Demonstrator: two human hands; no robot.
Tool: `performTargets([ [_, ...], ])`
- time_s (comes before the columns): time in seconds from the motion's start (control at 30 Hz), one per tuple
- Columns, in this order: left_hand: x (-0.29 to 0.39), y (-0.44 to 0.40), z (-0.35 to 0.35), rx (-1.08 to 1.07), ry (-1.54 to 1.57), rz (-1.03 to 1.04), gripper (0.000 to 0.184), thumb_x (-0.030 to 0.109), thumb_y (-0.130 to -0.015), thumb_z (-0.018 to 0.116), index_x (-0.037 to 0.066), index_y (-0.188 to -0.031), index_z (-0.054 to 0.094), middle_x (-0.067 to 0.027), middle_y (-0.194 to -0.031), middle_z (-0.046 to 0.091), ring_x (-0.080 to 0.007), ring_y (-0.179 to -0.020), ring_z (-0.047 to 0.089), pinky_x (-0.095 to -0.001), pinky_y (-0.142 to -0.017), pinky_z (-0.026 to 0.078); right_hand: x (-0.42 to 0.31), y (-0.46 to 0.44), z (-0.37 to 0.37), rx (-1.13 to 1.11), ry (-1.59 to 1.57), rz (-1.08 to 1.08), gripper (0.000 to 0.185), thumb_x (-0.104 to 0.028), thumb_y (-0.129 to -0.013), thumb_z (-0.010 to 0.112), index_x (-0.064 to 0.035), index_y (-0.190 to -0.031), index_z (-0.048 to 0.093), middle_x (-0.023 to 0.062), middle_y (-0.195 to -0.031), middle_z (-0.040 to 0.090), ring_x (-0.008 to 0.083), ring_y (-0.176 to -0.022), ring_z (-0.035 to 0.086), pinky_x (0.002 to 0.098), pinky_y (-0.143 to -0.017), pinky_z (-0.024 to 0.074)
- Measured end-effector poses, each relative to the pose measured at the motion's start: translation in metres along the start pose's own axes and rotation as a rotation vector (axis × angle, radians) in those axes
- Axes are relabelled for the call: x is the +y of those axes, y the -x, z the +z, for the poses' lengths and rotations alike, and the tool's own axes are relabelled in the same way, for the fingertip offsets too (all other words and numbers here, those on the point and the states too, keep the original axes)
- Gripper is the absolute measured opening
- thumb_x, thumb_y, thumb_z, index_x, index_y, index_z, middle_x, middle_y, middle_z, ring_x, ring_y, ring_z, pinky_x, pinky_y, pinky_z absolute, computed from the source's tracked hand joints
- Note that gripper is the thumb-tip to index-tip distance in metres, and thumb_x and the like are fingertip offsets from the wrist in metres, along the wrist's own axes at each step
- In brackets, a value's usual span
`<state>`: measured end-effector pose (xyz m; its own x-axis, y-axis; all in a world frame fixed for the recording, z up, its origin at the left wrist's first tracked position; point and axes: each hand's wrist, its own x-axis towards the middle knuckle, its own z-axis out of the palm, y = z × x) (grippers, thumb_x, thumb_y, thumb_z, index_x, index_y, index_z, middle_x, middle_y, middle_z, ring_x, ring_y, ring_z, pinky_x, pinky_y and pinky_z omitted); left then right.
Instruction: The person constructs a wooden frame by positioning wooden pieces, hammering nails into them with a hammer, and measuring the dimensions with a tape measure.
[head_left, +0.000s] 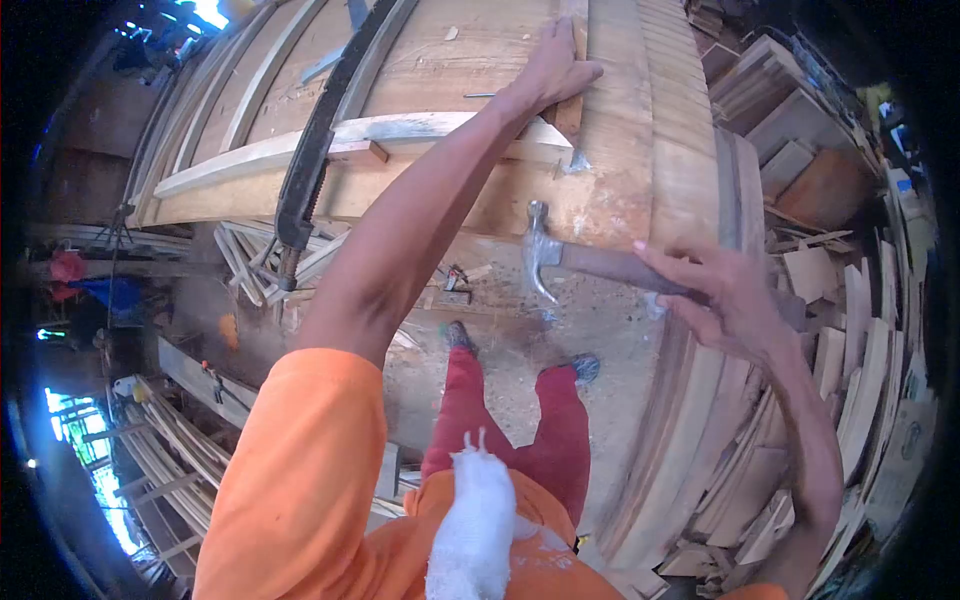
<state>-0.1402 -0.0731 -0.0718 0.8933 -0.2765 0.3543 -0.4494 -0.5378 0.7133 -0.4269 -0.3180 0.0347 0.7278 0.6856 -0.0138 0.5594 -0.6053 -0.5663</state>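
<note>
My right hand (pixel 722 295) is wrapped around the dark handle of a claw hammer (pixel 543 252). The hammer's metal head points left, its claw toward me, near the bench's front edge. Farther forward, my left hand (pixel 560 68) grips a narrow wooden strip (pixel 568 116) lying on the wooden panel, its thumb out to the right. A thin nail-like piece (pixel 480 95) lies left of my wrist. Under my forearm runs a pale batten (pixel 420 127) with a pointed end, and a short wood block (pixel 358 152) sits against it.
A long dark bar clamp (pixel 312 155) crosses the panel (pixel 440 60) at left and hangs past its edge. Stacked boards (pixel 690 400) and offcuts (pixel 820 180) crowd the right side. Loose wood strips (pixel 240 265) lie below the bench. My feet (pixel 583 368) stand on the dusty floor.
</note>
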Motion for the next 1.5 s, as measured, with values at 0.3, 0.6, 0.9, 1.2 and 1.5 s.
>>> performTargets([
  [0.3, -0.014, -0.006, 0.013, 0.013, -0.041, -0.029, 0.104, 0.038, -0.083, 0.076, -0.015, -0.159, 0.027, -0.0396, -0.162, 0.034, -0.0535, -0.148, 0.042, -0.0484, -0.125, 0.039, 0.009, -0.002, 0.006, 0.036, 0.07, 0.033, 0.068, -0.006, -0.085, 0.078, -0.0175, -0.15, 0.063, 0.0171, -0.108, 0.067, 0.0364, -0.095, 0.068, 0.0437, -0.084, 0.055],
  [0.6, -0.01, -0.008, 0.01, 0.014, -0.065, -0.05, 0.105, 0.036, -0.083, 0.077, -0.014, -0.16, 0.025, -0.0409, -0.161, 0.034, -0.0543, -0.148, 0.041, -0.0479, -0.125, 0.04, 0.0, 0.001, 0.014, 0.057, 0.029, 0.006, 0.069, -0.006, -0.086, 0.078, -0.0148, -0.152, 0.061, 0.0176, -0.109, 0.069, 0.0354, -0.094, 0.069, 0.0423, -0.083, 0.0553],
  [0.9, -0.014, -0.015, 0.005, 0.043, 0.003, -0.03, 0.096, 0.03, -0.082, 0.077, -0.013, -0.154, 0.032, -0.0391, -0.157, 0.04, -0.0529, -0.145, 0.045, -0.0487, -0.122, 0.042, 0.002, 0.0, 0.023, 0.108, 0.031, -0.089, 0.072, -0.007, -0.086, 0.079, -0.0164, -0.154, 0.059, 0.0175, -0.107, 0.07, 0.0371, -0.09, 0.07, 0.0454, -0.082, 0.056],
  [1.2, -0.012, -0.002, -0.001, -0.076, 0.051, -0.036, 0.093, 0.03, -0.083, 0.077, -0.016, -0.151, 0.033, -0.0404, -0.156, 0.039, -0.055, -0.145, 0.043, -0.0491, -0.123, 0.041, -0.008, 0.007, 0.017, 0.04, 0.01, -0.066, 0.064, -0.011, -0.089, 0.078, -0.0128, -0.151, 0.061, 0.0195, -0.108, 0.07, 0.0385, -0.094, 0.07, 0.0454, -0.085, 0.0557],
  [1.5, -0.004, 0.003, -0.001, -0.065, 0.005, -0.02, 0.093, 0.03, -0.083, 0.076, -0.014, -0.152, 0.031, -0.04, -0.156, 0.038, -0.0554, -0.142, 0.046, -0.0493, -0.122, 0.042, 0.008, 0.002, 0.014, 0.064, -0.075, -0.168, 0.061, -0.013, -0.09, 0.078, -0.0103, -0.149, 0.063, 0.0212, -0.103, 0.07, 0.0374, -0.091, 0.07, 0.0447, -0.082, 0.0554],
])
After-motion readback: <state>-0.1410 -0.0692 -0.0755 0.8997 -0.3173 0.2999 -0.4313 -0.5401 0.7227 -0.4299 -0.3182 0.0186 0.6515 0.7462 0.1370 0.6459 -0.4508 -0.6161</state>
